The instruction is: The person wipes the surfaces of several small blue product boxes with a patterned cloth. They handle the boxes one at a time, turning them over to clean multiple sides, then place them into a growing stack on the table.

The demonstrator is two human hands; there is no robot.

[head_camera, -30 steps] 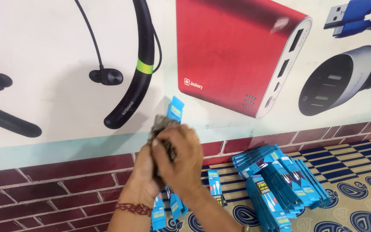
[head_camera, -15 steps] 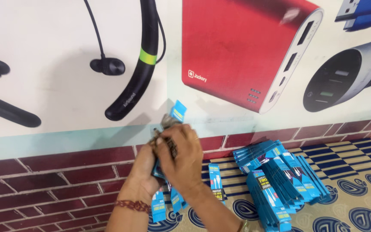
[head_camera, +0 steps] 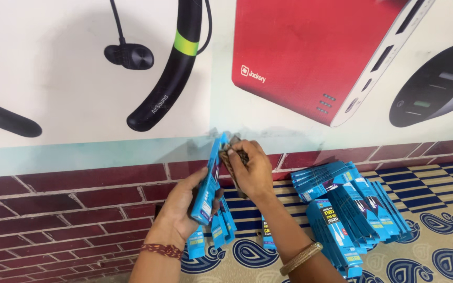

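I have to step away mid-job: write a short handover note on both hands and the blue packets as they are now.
Left hand: grips a blue packet on edge, raised in front of the wall banner.
Right hand: pinches a dark bundle right beside that packet's top.
Packets: a big fanned pile lies to the right on the patterned mat; a few more lie under the hands.
Done: many packets lie in the pile.
Left: the held packet and bundle are not yet set down; the few under the hands lie apart from the pile.
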